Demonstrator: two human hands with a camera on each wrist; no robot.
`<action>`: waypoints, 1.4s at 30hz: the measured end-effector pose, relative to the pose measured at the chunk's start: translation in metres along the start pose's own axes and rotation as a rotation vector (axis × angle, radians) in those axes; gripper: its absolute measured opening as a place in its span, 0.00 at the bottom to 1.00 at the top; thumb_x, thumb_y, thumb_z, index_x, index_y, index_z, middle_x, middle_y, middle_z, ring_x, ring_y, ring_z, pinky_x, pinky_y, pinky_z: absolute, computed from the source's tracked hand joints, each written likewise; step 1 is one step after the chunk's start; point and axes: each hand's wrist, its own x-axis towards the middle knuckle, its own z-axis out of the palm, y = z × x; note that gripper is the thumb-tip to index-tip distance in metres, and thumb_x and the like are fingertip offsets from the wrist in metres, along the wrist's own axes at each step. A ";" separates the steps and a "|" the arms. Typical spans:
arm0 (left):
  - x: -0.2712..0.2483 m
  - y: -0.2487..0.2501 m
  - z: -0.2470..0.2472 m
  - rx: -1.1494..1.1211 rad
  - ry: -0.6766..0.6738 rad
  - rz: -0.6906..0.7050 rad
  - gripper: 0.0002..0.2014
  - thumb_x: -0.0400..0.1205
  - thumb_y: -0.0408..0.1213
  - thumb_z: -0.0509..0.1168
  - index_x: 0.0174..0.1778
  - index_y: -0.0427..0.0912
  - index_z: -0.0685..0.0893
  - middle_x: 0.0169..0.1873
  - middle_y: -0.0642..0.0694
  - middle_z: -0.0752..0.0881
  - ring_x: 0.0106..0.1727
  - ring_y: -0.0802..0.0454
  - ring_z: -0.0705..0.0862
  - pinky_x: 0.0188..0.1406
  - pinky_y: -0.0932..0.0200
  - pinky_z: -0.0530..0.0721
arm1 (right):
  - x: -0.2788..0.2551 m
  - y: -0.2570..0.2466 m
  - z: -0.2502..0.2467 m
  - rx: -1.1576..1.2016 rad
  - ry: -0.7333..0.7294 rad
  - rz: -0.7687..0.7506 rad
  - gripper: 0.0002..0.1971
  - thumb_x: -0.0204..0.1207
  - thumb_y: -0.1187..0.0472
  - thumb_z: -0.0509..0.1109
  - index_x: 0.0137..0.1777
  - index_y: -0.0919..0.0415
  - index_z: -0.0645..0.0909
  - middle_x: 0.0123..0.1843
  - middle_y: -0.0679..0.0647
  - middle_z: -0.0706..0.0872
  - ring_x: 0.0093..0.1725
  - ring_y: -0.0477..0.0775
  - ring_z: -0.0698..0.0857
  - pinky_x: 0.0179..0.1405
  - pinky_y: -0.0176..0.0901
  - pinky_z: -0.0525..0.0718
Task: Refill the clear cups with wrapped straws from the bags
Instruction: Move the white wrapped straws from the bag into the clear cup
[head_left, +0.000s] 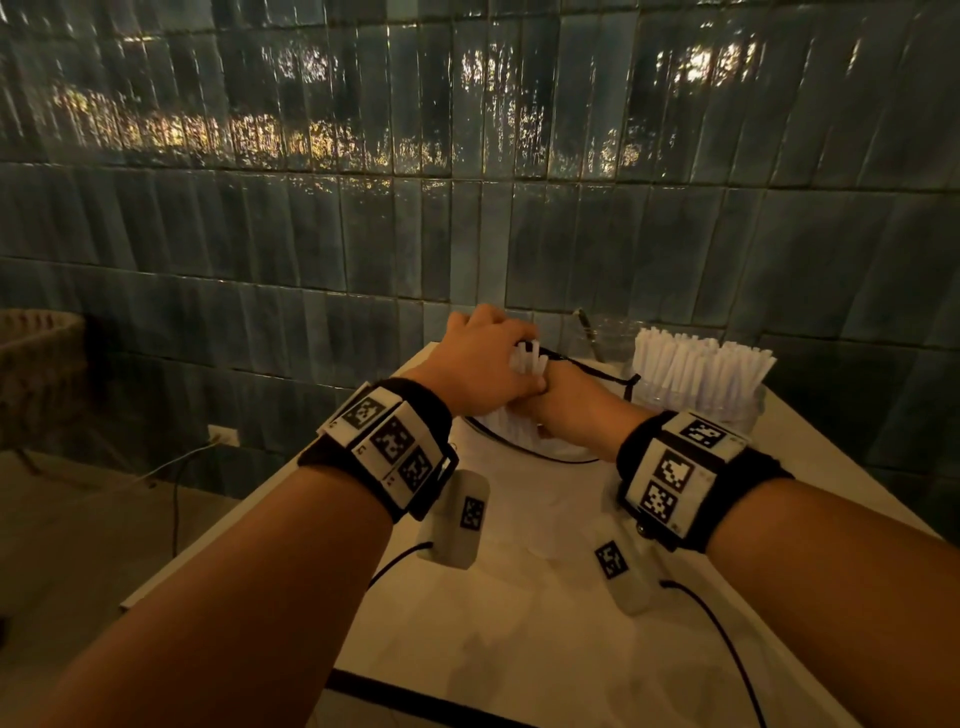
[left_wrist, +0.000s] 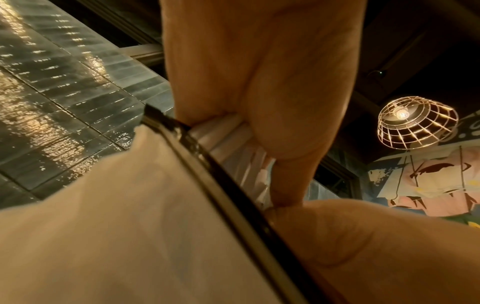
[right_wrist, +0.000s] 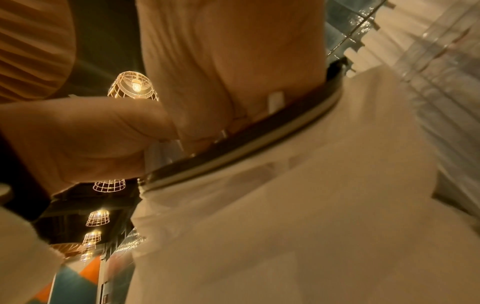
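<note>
A bundle of white wrapped straws (head_left: 530, 358) sticks up out of a pale bag with a black zip rim (head_left: 519, 451) on the white table (head_left: 519, 597). My left hand (head_left: 493, 358) grips the bundle's top from above; its fingers (left_wrist: 285, 102) curl around the straws (left_wrist: 223, 131). My right hand (head_left: 566, 408) grips the bundle lower down at the bag's mouth, thumb (right_wrist: 103, 131) pressed in beside the black rim (right_wrist: 259, 135). A clear cup (head_left: 727, 410) to the right is packed with wrapped straws (head_left: 696, 364). The bundle's lower part is hidden by my hands.
A second clear cup (head_left: 605, 338) stands behind, against the dark tiled wall, with a thin dark item in it. Black cables (head_left: 727, 644) trail across the table. The table's left edge (head_left: 228, 519) drops to the floor, where a woven basket (head_left: 31, 353) stands.
</note>
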 end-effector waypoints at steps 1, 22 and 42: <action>0.001 0.000 0.001 -0.002 -0.005 -0.016 0.31 0.76 0.56 0.67 0.75 0.56 0.69 0.73 0.44 0.67 0.72 0.40 0.65 0.73 0.47 0.60 | -0.001 0.000 0.000 0.021 -0.016 -0.012 0.17 0.78 0.69 0.66 0.66 0.60 0.76 0.45 0.51 0.81 0.41 0.45 0.79 0.39 0.38 0.80; -0.001 -0.009 0.000 -0.400 0.070 0.028 0.57 0.62 0.33 0.82 0.80 0.59 0.51 0.40 0.53 0.83 0.39 0.58 0.84 0.38 0.66 0.83 | -0.002 0.024 -0.004 0.010 -0.041 0.007 0.21 0.70 0.60 0.77 0.64 0.54 0.80 0.57 0.55 0.86 0.57 0.54 0.84 0.61 0.49 0.81; -0.006 0.002 -0.002 -0.074 -0.067 0.210 0.29 0.78 0.32 0.67 0.76 0.52 0.71 0.76 0.53 0.70 0.76 0.51 0.68 0.74 0.56 0.64 | 0.001 0.032 -0.001 -0.047 -0.030 -0.005 0.18 0.73 0.59 0.75 0.63 0.59 0.81 0.56 0.56 0.86 0.56 0.55 0.83 0.63 0.56 0.80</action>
